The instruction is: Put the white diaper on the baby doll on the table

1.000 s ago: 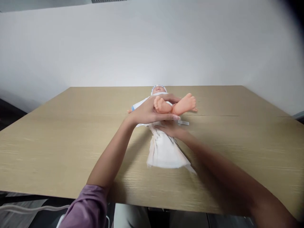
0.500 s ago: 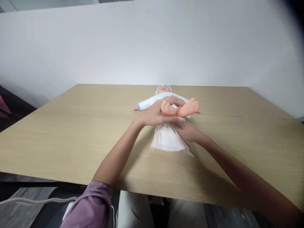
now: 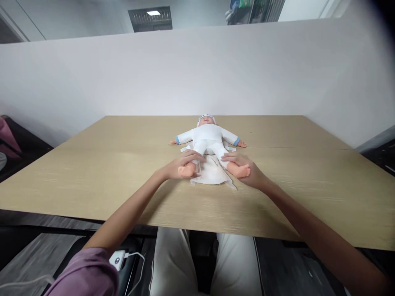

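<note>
A baby doll (image 3: pixel 207 135) in a white suit with blue cuffs lies on its back, head away from me, arms spread and legs apart. Beneath its hips is a white diaper (image 3: pixel 212 172), unfolded, with its front part spread toward me and its side tabs showing by the waist. My left hand (image 3: pixel 180 164) curls over the doll's leg on the left, close to the bare foot. Around the other lower leg is my right hand (image 3: pixel 247 170), fingers resting across the shin. Both thumbs are largely hidden.
The doll lies on a wooden table (image 3: pixel 92 176) with a thin seam across it. A white partition (image 3: pixel 197 74) rises behind the far edge. At the lower left, a white device (image 3: pixel 117 260) with a cable sits below the table's near edge.
The doll's legs, held up together in my left hand before, are now lowered and spread. My right hand has moved from the diaper to the right leg. The view has tilted upward.
</note>
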Tool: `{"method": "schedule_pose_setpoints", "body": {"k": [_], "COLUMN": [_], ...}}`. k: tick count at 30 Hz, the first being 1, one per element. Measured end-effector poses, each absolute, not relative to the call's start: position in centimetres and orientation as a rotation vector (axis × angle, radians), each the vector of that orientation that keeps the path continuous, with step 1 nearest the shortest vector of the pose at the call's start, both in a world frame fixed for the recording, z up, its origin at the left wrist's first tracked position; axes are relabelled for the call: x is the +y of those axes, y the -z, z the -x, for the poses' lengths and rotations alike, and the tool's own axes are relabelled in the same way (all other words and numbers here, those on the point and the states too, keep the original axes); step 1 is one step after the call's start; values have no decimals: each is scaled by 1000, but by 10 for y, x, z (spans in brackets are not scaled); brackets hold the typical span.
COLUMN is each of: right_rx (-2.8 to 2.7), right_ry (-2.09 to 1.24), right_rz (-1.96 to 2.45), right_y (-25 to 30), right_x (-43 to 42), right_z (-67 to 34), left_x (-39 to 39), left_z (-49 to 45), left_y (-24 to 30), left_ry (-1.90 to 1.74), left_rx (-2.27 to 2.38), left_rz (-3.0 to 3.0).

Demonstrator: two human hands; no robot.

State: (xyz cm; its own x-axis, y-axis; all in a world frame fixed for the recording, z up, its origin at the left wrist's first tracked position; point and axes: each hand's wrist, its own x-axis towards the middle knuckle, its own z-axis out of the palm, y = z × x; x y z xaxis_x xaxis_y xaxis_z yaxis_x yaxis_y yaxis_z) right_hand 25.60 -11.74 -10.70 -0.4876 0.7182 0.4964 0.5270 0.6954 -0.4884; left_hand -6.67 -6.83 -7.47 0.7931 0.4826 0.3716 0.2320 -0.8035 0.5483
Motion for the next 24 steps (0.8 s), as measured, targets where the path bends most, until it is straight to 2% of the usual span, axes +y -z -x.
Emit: {"method": "schedule_pose_setpoints", "body": {"k": [8,17,24], "right_rx": [-2410,-2430,-2414], "right_ry": [-210,-117,-316], "right_rz": [974,853,898], "right_y": [157,159,166], "right_x": [-113,-106,-101], "right_z": [-294,-296,-304], "left_x": [-62,-59,-59], "left_z": [96,100,98], "left_y": [129,129,134], "left_ry": [-557,-487,-490], "left_rx": [665,584,562], "left_rz": [-2534,-2609,-2622]}}
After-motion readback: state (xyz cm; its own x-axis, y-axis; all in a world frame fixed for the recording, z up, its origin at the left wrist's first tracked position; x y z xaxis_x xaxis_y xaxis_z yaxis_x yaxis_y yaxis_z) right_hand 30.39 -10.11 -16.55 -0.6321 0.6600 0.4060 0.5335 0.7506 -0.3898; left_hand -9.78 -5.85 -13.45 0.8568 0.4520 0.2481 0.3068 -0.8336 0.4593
